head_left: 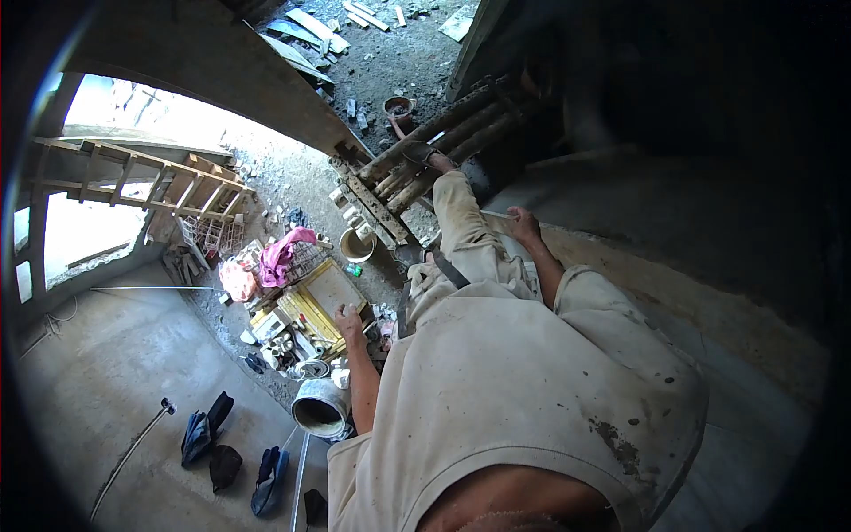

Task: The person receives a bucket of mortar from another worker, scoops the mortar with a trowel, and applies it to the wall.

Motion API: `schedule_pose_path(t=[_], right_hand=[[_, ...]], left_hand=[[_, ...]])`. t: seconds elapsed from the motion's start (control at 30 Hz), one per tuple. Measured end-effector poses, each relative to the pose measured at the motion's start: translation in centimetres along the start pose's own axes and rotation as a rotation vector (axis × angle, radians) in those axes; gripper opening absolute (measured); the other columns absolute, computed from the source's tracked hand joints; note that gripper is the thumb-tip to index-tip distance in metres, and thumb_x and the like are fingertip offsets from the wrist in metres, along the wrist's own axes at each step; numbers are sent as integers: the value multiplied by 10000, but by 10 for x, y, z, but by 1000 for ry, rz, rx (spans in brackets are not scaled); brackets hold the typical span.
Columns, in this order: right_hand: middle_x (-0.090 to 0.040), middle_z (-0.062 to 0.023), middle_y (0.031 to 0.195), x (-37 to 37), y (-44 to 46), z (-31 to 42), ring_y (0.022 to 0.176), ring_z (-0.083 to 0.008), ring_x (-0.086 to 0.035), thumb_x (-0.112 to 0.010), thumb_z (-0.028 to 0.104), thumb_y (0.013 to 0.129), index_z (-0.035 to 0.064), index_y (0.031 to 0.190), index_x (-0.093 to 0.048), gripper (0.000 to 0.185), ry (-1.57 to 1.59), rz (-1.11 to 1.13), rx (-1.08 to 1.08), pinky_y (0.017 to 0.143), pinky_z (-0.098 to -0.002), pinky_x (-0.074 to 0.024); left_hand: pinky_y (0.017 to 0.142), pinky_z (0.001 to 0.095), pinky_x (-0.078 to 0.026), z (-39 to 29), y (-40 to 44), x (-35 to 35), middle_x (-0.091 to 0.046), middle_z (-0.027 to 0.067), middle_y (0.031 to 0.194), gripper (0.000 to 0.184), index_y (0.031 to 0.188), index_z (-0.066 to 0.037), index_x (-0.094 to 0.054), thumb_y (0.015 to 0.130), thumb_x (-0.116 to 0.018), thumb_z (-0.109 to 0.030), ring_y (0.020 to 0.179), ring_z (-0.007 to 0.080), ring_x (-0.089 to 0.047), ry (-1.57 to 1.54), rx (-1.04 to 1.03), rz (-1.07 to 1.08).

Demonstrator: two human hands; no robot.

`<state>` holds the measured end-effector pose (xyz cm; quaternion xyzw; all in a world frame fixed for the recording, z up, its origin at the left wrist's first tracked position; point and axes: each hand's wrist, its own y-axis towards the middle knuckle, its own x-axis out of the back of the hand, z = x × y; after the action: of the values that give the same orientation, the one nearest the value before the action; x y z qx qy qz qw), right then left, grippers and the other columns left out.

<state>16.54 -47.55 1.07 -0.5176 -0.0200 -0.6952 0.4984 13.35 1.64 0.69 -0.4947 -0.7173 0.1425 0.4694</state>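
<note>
My left hand hangs in the air on the left of my body, holding nothing, with thumb and fingers apart. Below it lie a yellow-framed board and a heap of tools and rubbish. My right hand is at the near end of a pale ledge, its fingers seemingly bent over the edge; shade hides part of them. One foot is stretched forward onto several round wooden poles lashed together.
A bucket stands beside the poles. A white pail lies near my left arm. A wooden ladder leans at the left. A pink cloth lies on the heap. A bowl sits on rubble-strewn ground ahead.
</note>
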Motion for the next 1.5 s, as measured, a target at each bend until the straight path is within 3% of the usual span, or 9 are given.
schedule_pose_path(t=[0.53,0.73,0.8,0.87,0.93,1.23,1.3,1.43,1.5], right_hand=[[-617,-79,972,0,0,3,844,-204,-585,-551,57,674,101,1046,-581,376,-47,1,3,760,-309,-462],[-613,-82,956,4,-3,9,845,-195,-580,-530,33,666,101,1048,-580,391,-13,28,-30,768,-308,-458],[-600,-116,1032,4,-2,8,964,-283,-564,-538,118,719,131,1048,-577,331,-26,56,-20,821,-369,-439],[-600,-115,1033,6,-4,11,965,-280,-565,-540,124,723,127,1049,-576,328,-42,55,-28,820,-368,-440],[-601,-113,1033,6,-5,13,966,-278,-565,-542,130,727,123,1050,-575,325,-57,54,-37,819,-368,-440],[-605,-117,1024,1,-1,8,964,-282,-565,-543,110,738,118,1036,-584,301,2,33,17,817,-366,-441],[-617,-66,979,-1,0,8,820,-193,-582,-586,88,693,104,1043,-582,351,-56,11,8,751,-314,-468],[-616,-66,979,-2,2,6,820,-191,-581,-592,93,689,107,1045,-582,356,-48,6,30,747,-311,-468],[-606,-124,1012,2,0,10,955,-291,-568,-544,120,744,124,1032,-583,290,-33,40,23,808,-369,-443]], left_hand=[[898,360,-374,41,35,-9,-514,225,1111,439,1131,10,-495,769,-576,-225,1055,320,-487,25,-87,-59],[894,361,-375,32,24,-9,-506,217,1126,427,1131,6,-491,776,-570,-217,1046,320,-491,23,-88,-60],[891,360,-376,20,13,-7,-506,210,1128,421,1136,0,-487,780,-567,-209,1041,314,-493,24,-103,-59],[885,350,-377,-27,-25,-2,-509,195,1119,420,1151,-9,-473,790,-564,-203,1033,295,-493,-43,46,-45],[883,346,-376,-27,-25,-1,-506,188,1118,422,1157,-13,-467,792,-565,-202,1031,285,-490,-45,40,-35],[911,366,-362,27,22,-5,-482,202,1152,436,1139,-2,-491,773,-583,-221,1073,317,-462,34,-63,-42],[915,371,-360,29,24,-5,-480,206,1156,437,1133,1,-497,769,-585,-225,1079,324,-457,39,-53,-46],[900,364,-371,29,23,-6,-478,196,1149,430,1138,-1,-491,774,-578,-213,1059,310,-469,34,-68,-48],[882,355,-386,15,11,-5,-480,187,1140,428,1144,-1,-485,777,-576,-203,1036,295,-484,16,-66,-48]])
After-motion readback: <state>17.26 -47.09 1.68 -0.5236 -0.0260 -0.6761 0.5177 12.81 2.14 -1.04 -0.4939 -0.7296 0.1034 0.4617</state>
